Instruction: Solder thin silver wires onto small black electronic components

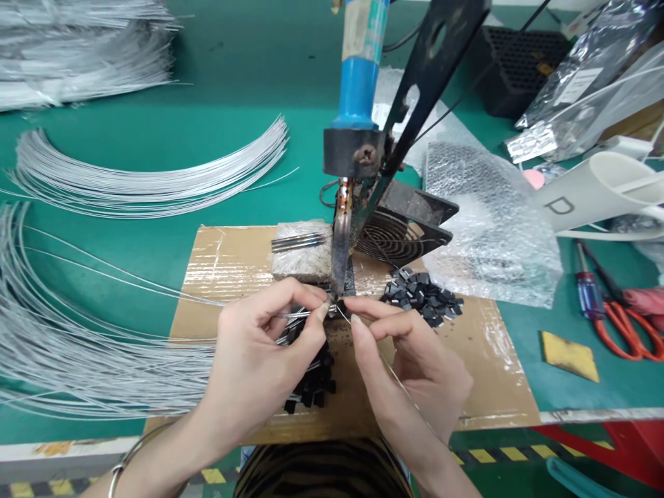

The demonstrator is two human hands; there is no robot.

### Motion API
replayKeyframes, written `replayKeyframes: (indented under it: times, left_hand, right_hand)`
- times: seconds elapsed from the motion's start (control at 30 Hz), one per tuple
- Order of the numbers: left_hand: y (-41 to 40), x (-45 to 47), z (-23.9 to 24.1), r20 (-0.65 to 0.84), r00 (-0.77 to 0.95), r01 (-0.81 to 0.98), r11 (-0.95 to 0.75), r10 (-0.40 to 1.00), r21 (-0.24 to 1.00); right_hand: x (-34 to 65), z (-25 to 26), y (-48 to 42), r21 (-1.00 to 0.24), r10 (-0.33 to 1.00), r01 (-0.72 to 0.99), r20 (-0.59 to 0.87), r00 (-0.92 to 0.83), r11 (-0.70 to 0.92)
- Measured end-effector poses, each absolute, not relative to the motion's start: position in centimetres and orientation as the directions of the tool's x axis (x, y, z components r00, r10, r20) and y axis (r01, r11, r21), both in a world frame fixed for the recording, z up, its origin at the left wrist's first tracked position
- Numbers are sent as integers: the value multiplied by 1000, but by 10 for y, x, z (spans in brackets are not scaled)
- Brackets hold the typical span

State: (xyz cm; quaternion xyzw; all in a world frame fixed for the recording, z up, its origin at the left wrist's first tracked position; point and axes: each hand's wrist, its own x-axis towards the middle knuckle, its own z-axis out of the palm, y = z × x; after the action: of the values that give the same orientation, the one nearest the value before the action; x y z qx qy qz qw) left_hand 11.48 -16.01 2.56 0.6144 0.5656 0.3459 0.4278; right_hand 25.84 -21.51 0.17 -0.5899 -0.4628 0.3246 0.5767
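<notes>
Just under the tip of a soldering iron, my left hand pinches a thin grey cable near its end. A tiny metal part shows at that end, partly covered by my fingertips. My right hand is closed, with a thin solder wire between thumb and fingers. The wire runs up to the iron tip and trails back over the palm. A small black piece sits by the right fingertips; whether they touch it I cannot tell. Below my left hand lie several cables with black ends.
A metal stand arm holds the iron upright above the cardboard. Behind are a black fan and a wrapped block. Small black parts lie right; cable bundles left; scissors and a yellow sponge far right.
</notes>
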Motion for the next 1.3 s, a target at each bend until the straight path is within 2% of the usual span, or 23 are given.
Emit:
replayKeyframes:
  times: [0.47, 0.6, 0.7, 0.8, 0.9, 0.93, 1.0, 1.07, 1.13, 1.23, 1.3]
  left_hand:
    - [-156, 113, 21, -179, 106, 380, 127, 978, 916]
    - [-156, 113, 19, -154, 120, 374, 99, 981, 922]
    - [-158, 111, 20, -86, 153, 415, 16, 984, 910]
    - [-168, 103, 23, 118, 196, 586, -213, 974, 782]
    - [-184, 92, 26, 433, 293, 744, -488, 853, 458]
    - [-189, 89, 24, 485, 328, 761, -531, 811, 373]
    - [-200, 84, 18, 531, 311, 787, -527, 788, 321]
    - [-208, 81, 6, 530, 177, 811, -428, 829, 399]
    - [-213, 79, -7, 500, 75, 781, -363, 863, 509]
    - [-213, 77, -22, 448, 75, 728, -357, 891, 586]
    - [-210, 74, -25, 412, 107, 702, -362, 905, 614]
  right_hand:
    - [260, -4, -215, -982, 922, 165, 143, 360, 88]
    - [262, -5, -216, -984, 934, 157, 135, 330, 87]
    - [265, -5, -216, -986, 944, 143, 124, 304, 84]
    - [272, -6, -217, -989, 919, 140, 96, 383, 45]
    - [287, -13, -220, -983, 852, 178, 126, 509, 39]
    - [294, -16, -221, -976, 828, 212, 155, 539, 45]
    - [307, -23, -223, -938, 772, 345, 235, 590, 22]
    - [319, -27, -224, -860, 789, 509, 333, 517, 30]
    - [326, -30, -221, -764, 852, 633, 409, 327, 124]
    - [328, -31, -212, -634, 911, 727, 411, 27, 264]
    - [327, -32, -208, -569, 925, 767, 369, -84, 297]
